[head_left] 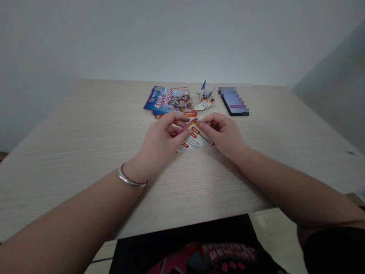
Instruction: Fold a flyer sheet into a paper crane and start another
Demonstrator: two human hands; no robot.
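Over the middle of the table, the left hand and right hand pinch a printed paper near its pointed top. It looks light, thin and easily creased — best held by its edges. White, it carries red labels, dark print and orange-purple trim.

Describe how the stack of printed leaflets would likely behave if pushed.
The stack of printed leaflets would probably fan apart, since its layers stick out unevenly. It lies flat on the table, so it seems unlikely to tip or roll. The layers look thin, so one alone may bend easily.
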